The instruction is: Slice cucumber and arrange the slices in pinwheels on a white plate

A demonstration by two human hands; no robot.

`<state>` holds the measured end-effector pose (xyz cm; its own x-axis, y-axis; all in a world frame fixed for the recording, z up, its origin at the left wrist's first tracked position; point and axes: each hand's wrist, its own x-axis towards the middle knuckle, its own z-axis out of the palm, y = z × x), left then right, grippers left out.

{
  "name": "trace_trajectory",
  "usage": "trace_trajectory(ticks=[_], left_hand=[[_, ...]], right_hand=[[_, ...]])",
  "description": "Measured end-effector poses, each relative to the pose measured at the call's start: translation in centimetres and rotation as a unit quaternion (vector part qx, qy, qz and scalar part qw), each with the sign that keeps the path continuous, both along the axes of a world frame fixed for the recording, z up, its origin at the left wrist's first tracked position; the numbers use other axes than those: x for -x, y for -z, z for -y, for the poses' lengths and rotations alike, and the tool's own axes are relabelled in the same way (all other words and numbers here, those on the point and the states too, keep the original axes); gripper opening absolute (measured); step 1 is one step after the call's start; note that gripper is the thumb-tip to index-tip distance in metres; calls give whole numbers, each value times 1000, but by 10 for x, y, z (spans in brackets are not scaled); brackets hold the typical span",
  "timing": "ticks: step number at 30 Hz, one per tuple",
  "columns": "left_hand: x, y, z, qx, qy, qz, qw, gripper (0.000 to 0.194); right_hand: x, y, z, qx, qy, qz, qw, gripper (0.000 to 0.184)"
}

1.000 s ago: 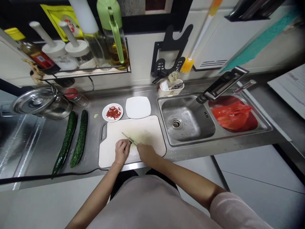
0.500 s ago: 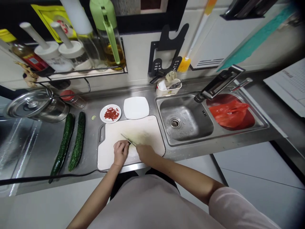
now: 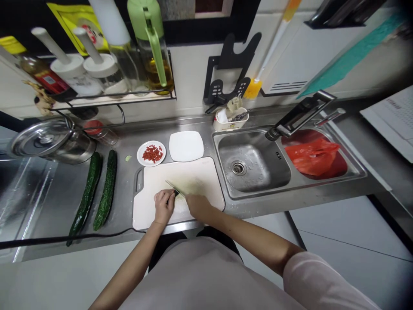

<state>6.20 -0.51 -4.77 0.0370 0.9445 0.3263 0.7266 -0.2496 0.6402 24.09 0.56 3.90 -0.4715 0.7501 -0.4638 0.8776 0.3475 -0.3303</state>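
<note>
My right hand is closed around the handle of a kitchen knife, its blade slanting up to the left over the white cutting board. Fingers bent, my left hand presses a short dark green piece, apparently cucumber, against the board beside the blade. Most of that piece is hidden by the fingers and knife. Left of the board lie two whole cucumbers side by side. Behind it stand a small plate of chopped red pieces and a white square plate.
A steel sink sits to the right, with a red plastic bag in its second basin. At the back left are a lidded pot and a jar. A black cable runs along the front edge.
The view has shifted slightly. Both hands stay at nearly the same spot on the board, with the knife still beside the left fingers.
</note>
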Motion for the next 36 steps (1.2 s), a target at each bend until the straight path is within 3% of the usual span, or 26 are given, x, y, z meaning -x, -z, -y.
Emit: trace_trajectory(ticks=[25, 36], left_hand=[[-1, -2, -1, 31, -13, -6, 999, 22], [-5, -6, 1, 15, -34, -22, 999, 22]], right_hand=[[8, 27, -10, -38, 4, -36, 999, 28], [17, 14, -7, -58, 42, 17, 997, 25]])
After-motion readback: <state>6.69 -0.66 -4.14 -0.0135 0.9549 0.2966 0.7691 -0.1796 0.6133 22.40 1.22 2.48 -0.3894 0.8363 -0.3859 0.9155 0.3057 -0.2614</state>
